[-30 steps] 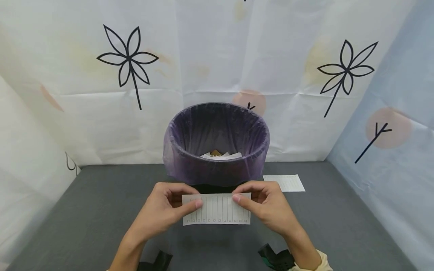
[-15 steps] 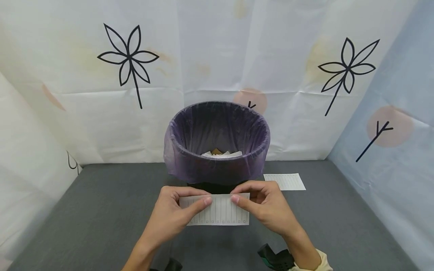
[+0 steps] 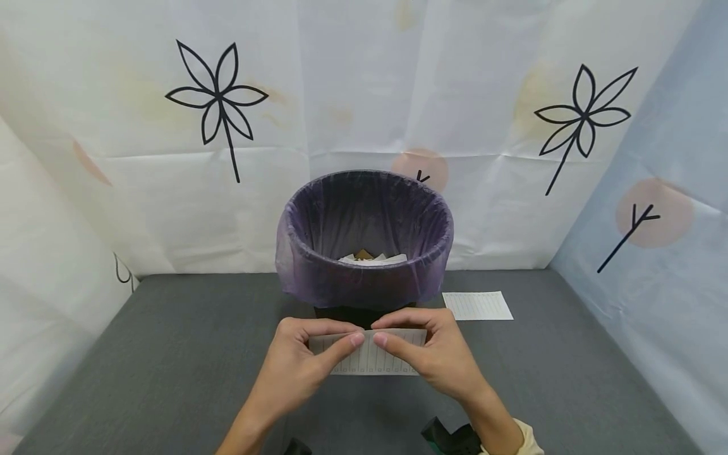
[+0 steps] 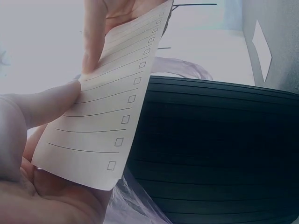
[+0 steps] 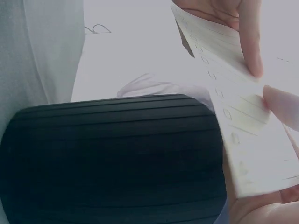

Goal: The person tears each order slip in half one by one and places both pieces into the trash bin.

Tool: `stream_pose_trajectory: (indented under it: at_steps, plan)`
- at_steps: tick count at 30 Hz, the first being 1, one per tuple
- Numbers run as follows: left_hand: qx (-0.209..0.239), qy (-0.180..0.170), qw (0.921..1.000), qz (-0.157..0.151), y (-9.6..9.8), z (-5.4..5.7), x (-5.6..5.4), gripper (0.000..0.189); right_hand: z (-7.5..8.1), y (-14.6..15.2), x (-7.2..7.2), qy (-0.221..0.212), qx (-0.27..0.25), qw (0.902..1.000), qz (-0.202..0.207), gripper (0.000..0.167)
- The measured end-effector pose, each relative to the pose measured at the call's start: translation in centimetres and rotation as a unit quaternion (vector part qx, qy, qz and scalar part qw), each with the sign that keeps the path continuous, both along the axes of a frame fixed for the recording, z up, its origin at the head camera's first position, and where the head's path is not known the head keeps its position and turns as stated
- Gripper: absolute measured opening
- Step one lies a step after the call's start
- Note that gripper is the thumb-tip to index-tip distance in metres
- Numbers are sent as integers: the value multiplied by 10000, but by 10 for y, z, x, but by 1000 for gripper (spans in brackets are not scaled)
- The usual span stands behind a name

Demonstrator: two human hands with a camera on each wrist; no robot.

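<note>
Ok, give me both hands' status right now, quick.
Left hand: holding the lined paper slip, pinched at its top edge.
Right hand: holding the same slip, also pinched at the top edge.

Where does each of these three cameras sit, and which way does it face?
Head: worn on the person's head, facing forward and down at the bin and paper slip; left hand, right hand and forearms show.
Left wrist: worn on that wrist, looking closely at the slip, bin behind; parts of both hands show.
Right wrist: worn on the other wrist, looking at the slip beside the bin; parts of both hands show.
Shared: both wrist views show slip and bin.
</note>
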State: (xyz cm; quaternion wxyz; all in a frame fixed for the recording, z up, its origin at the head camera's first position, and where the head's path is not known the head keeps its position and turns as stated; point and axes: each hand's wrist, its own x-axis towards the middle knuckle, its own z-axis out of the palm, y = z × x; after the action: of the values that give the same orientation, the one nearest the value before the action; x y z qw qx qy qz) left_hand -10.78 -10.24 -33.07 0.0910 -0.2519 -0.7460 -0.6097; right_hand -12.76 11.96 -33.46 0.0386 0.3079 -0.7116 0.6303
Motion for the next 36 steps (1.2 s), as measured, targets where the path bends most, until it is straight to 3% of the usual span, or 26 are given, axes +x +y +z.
stream_pose_trajectory:
  at_steps: [15, 22, 33, 36]
  plan:
    - [-21, 238, 9997, 59, 1, -2, 0, 10, -2, -6, 2, 236, -85, 9993, -285, 10]
    - [-59, 469, 9988, 90, 2, -3, 0, 9, -2, -7, 2, 329, -100, 9993, -175, 10]
    - [-158, 553, 9983, 121, 1, -2, 1, 7, -3, -6, 2, 178, 179, 9996, -143, 11]
    - [-206, 510, 9984, 157, 1, -2, 2, 7, -4, -6, 2, 341, 238, 9991, -95, 10]
